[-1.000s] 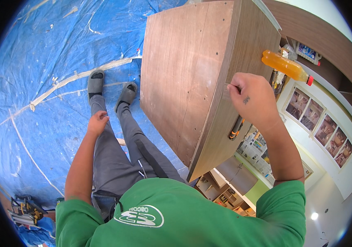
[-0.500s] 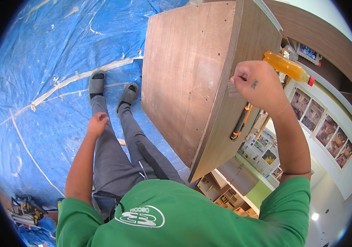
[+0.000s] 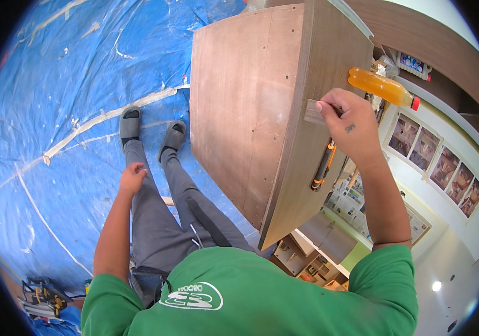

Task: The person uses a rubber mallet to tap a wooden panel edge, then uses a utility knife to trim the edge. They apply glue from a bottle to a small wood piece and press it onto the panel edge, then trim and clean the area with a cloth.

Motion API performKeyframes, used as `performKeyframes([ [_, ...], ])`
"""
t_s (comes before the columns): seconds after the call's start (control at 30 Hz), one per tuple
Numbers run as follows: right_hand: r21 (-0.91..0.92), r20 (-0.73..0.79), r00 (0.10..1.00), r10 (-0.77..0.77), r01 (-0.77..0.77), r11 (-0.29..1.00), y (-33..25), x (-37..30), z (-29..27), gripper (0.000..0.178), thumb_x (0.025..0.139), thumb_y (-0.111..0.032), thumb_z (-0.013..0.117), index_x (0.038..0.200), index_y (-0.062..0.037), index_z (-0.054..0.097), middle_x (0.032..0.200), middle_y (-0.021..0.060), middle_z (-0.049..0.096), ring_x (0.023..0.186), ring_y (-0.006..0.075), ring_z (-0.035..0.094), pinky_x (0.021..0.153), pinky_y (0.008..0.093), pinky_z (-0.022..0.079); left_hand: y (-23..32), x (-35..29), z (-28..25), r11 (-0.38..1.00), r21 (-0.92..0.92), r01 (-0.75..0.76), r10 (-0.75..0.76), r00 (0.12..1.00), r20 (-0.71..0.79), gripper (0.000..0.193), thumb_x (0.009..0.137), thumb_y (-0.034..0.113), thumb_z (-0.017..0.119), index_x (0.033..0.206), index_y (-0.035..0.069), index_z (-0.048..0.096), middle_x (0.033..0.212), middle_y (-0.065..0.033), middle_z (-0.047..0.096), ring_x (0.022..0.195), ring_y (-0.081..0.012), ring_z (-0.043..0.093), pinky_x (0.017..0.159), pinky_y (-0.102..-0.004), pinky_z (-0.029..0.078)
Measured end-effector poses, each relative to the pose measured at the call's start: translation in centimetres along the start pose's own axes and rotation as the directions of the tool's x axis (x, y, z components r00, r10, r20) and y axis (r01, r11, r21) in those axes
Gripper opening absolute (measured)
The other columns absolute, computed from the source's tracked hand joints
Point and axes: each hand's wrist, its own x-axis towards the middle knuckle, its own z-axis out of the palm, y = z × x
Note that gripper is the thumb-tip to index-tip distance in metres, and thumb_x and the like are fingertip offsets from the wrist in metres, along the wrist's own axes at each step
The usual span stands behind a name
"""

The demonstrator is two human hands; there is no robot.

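Over the top of the wooden cabinet [image 3: 320, 67], my right hand [image 3: 352, 124] is closed, pinching a small flat wood-grain strip [image 3: 312, 111] between thumb and fingers. The strip lies close to the long edge of the wood-grain surface; whether it touches that surface I cannot tell. Beyond my right hand lies a clear bottle [image 3: 384, 88] of orange liquid with a red cap. An orange and black tool, apparently a cutter knife [image 3: 323, 167], rests on the surface below my wrist. My left hand [image 3: 133, 178] hangs by my thigh, fingers loosely curled, with nothing visible in it.
Blue plastic sheeting [image 3: 54, 140] with taped seams covers the floor. Newspaper [image 3: 351, 196], shelves and a wall with photos [image 3: 413, 137] lie to the right. Some tools [image 3: 46, 297] are at the lower left. The cabinet's flat side panel [image 3: 245, 106] stands beside my legs.
My right hand has turned, so its thumb and more of the strip now show. The strip has shifted toward the panel's edge. My left hand still hangs by my thigh.
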Motion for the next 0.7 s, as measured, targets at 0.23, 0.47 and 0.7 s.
performKeyframes([
  [0.23,0.065,-0.022,0.999,-0.028,0.03,0.997,0.5,0.4,1.0,0.012,0.092,-0.012,0.072,0.088,-0.0011,0.068,0.078,0.0119,0.066,0.07,0.0266,0.062,0.065,0.0359,0.048,-0.8,0.4,-0.5,0.999,-0.015,-0.044,0.044,0.998,-0.042,0.043,0.09,0.023,0.072,0.125,-0.002,0.07,0.099,-0.0148,0.077,0.085,-0.022,0.071,0.079,-0.0354,0.055],
  [0.47,0.098,-0.012,1.0,0.02,-0.018,0.995,1.1,0.3,0.8,0.014,0.092,-0.012,0.073,0.089,0.0002,0.068,0.076,0.0085,0.063,0.067,0.0186,0.056,0.065,0.0316,0.046,-0.5,0.2,-0.6,1.0,-0.015,0.009,-0.009,1.0,-0.006,0.046,0.088,0.029,0.072,0.125,0.0,0.071,0.108,-0.0199,0.078,0.103,-0.0329,0.075,0.093,-0.0399,0.056],
  [0.7,0.093,0.002,1.0,-0.011,0.011,0.996,0.8,1.0,0.8,0.012,0.09,-0.014,0.071,0.086,-0.002,0.069,0.08,0.0138,0.068,0.073,0.0317,0.065,0.067,0.0392,0.05,-1.0,0.3,-0.3,1.0,-0.016,0.015,-0.015,1.0,-0.013,0.046,0.089,0.029,0.072,0.124,0.0,0.072,0.107,-0.0193,0.078,0.102,-0.0318,0.075,0.093,-0.0396,0.056],
])
